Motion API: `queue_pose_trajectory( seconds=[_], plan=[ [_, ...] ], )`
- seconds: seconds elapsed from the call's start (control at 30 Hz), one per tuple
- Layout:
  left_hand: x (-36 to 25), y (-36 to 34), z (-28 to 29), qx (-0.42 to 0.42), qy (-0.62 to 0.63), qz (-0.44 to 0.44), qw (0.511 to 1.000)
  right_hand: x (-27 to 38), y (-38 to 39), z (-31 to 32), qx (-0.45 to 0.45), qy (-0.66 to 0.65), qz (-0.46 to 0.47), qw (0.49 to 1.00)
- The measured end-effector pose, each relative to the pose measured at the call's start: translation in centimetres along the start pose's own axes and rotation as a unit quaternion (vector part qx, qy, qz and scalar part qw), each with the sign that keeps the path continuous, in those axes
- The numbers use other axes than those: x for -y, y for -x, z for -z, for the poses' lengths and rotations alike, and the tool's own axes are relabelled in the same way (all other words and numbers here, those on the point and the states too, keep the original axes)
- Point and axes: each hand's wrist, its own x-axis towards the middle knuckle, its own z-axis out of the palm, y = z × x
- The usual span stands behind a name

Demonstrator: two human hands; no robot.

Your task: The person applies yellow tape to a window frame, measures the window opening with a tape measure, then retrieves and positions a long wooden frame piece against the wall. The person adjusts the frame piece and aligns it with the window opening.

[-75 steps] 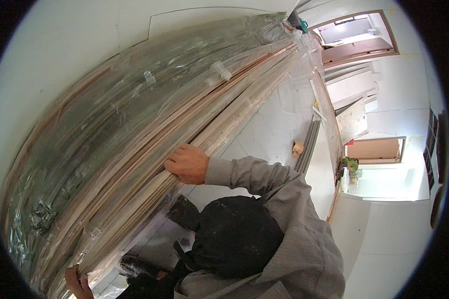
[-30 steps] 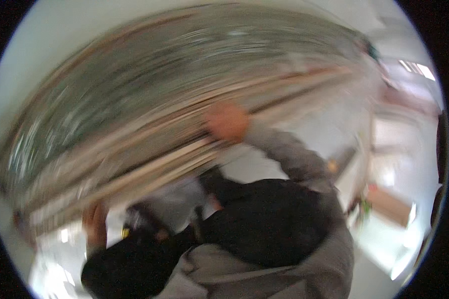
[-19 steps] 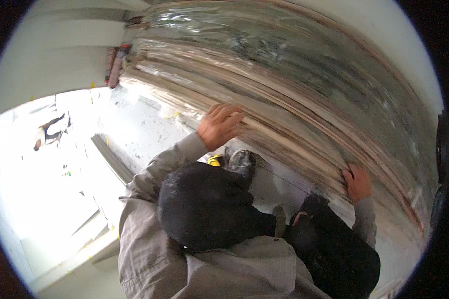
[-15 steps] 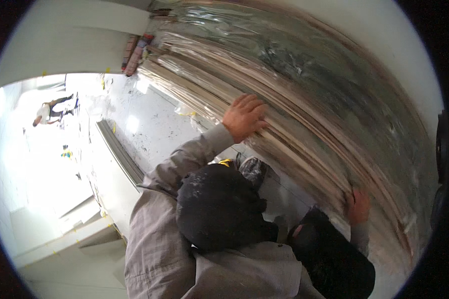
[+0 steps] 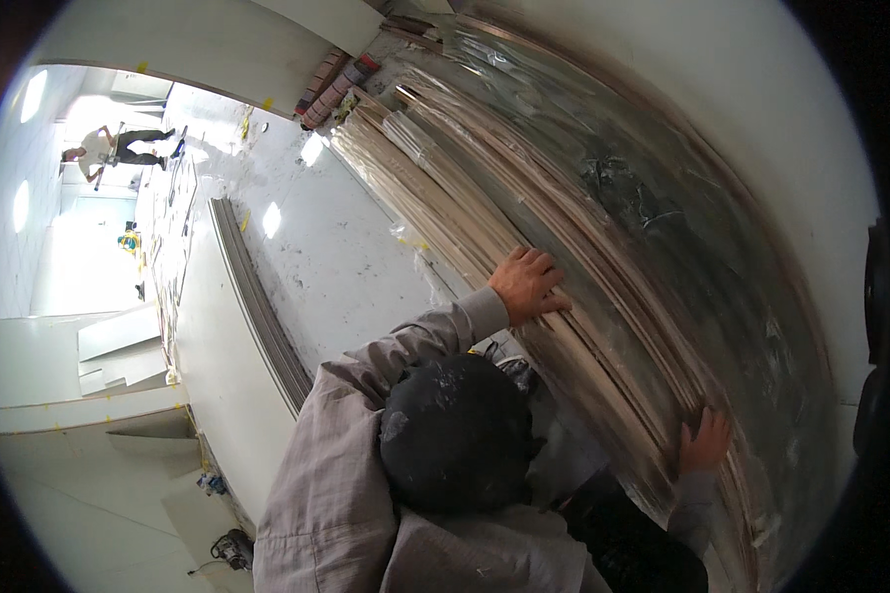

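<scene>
Long, narrow light-brown strips (image 5: pixel 465 219) in clear plastic lie in bundles beside me, running from the upper middle to the lower right. My left hand (image 5: pixel 529 285) rests over the near bundle, its fingers bent across the strips' upper edge. Farther right, my right hand (image 5: pixel 705 440) lies on the strips with its fingers apart, and its thumb is partly hidden. One of my knees (image 5: pixel 460 435), in dusty black cloth, shows between my arms.
Large plastic-wrapped panels (image 5: pixel 623 148) lean behind the strips against the white wall (image 5: pixel 801 128). Patterned rolls (image 5: pixel 341 87) stand at their far end. A pale board with grey ribbed edges (image 5: pixel 252 287) lies left. A person (image 5: pixel 119 146) stands in the distance; a dark power tool (image 5: pixel 232 549) lies lower left.
The view has turned, so the scene sits differently. My left hand stays over the near bundle; my right hand, blurred before, now shows its fingers spread on the strips.
</scene>
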Motion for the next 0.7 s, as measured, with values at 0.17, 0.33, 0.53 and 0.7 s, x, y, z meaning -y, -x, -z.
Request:
queue_pose_trajectory(
  seconds=[0.17, 0.33, 0.53, 0.7],
  plan=[
    [0.5, 0.0, -0.9, -0.016, -0.011, -0.026, 0.999, 0.0, 0.6, -1.5, 0.034, 0.041, -0.020, 0.998],
    [0.1, 0.2, -0.4, -0.023, 0.003, -0.009, 1.000, 0.1, -1.2, 0.6, 0.128, 0.003, 0.007, 0.992],
    [-0.3, -0.1, 0.0, -0.032, 0.028, 0.013, 0.999, 0.7, -0.4, 1.3, 0.098, 0.008, 0.048, 0.994],
    [-0.4, -0.8, 0.2, -0.071, 0.056, 0.009, 0.996, 0.5, -0.1, 2.0, 0.056, -0.029, 0.075, 0.995]
  ],
)
